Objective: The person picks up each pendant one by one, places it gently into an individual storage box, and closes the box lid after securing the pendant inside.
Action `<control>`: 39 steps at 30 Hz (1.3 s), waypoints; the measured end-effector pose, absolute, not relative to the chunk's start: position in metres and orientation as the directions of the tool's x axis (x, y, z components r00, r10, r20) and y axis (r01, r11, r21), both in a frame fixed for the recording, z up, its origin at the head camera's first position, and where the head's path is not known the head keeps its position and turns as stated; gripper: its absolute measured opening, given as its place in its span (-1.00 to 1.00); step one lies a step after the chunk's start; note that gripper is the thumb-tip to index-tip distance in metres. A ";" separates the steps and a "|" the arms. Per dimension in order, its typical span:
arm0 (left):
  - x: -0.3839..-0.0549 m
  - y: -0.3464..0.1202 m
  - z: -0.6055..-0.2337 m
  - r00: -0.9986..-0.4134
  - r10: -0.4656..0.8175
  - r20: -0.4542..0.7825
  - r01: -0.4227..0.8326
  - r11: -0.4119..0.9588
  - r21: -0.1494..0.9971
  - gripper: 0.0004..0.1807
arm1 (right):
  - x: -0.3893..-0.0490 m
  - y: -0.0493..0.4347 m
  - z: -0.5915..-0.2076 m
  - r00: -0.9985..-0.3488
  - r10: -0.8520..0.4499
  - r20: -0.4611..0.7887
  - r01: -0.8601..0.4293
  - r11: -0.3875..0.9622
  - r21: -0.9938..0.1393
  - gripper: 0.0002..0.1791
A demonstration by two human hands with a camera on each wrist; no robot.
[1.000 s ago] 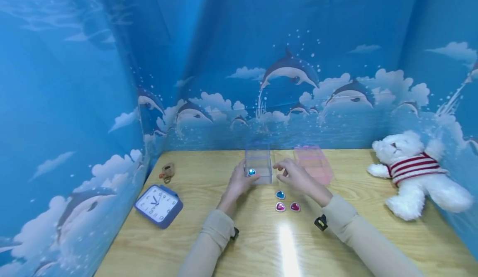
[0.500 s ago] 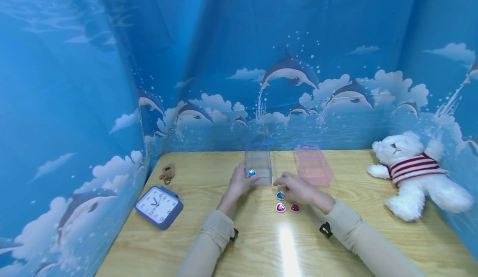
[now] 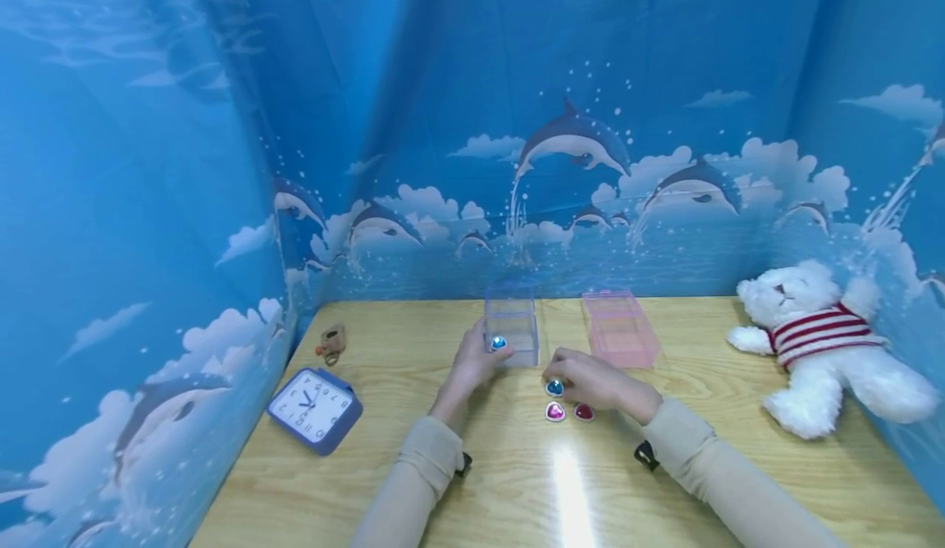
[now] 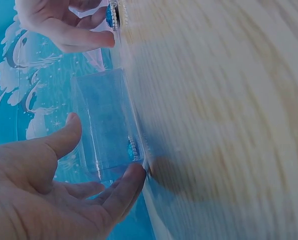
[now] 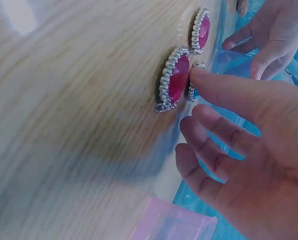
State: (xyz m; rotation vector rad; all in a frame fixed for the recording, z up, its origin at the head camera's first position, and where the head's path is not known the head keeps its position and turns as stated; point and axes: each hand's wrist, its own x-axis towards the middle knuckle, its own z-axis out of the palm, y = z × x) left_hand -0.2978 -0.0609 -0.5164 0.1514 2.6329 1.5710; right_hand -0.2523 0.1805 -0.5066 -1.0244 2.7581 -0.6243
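My left hand (image 3: 475,359) holds the near left corner of an open clear, bluish box (image 3: 521,341), thumb in front and fingers along its side. Inside that box lies a blue heart-shaped gem (image 3: 499,342) with a beaded silver rim. To the right, my right hand (image 3: 594,380) has thumb and index finger at a second blue heart gem (image 3: 554,386) on the table, pinching its edge. The right wrist view shows the thumb over this blue gem (image 5: 195,90), partly hiding it. Two pinkish-red heart gems, one lighter (image 3: 555,411) and one darker (image 3: 584,412), lie just nearer.
An open pink clear box (image 3: 623,339) stands behind the right hand. At the left lie a blue-framed clock (image 3: 313,408) and a small brown keychain (image 3: 332,343). A white teddy bear (image 3: 819,343) lies at the right. A dolphin-print curtain (image 3: 472,162) hangs behind the wooden table.
The right hand has come down and toward the wearer, from beside the clear box to the blue gem on the table. The left hand and both boxes stay in place.
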 end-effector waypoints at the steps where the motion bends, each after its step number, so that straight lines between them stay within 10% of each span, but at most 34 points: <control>1: -0.298 -0.061 -0.517 -0.992 0.123 -0.005 0.054 0.471 0.881 -0.17 | -0.252 0.180 -0.507 -0.760 -0.650 0.008 -0.594 0.688 -0.416 -0.61; 14: -0.298 -0.060 -0.518 -0.994 0.108 -0.016 0.038 0.480 0.876 -0.16 | -0.255 0.176 -0.508 -0.730 -0.683 0.017 -0.654 0.691 -0.307 -0.73; 39: -0.298 -0.062 -0.517 -0.995 0.093 -0.037 0.015 0.502 0.865 -0.14 | -0.265 0.174 -0.496 -0.845 -0.528 0.079 -0.459 0.643 -0.612 -0.56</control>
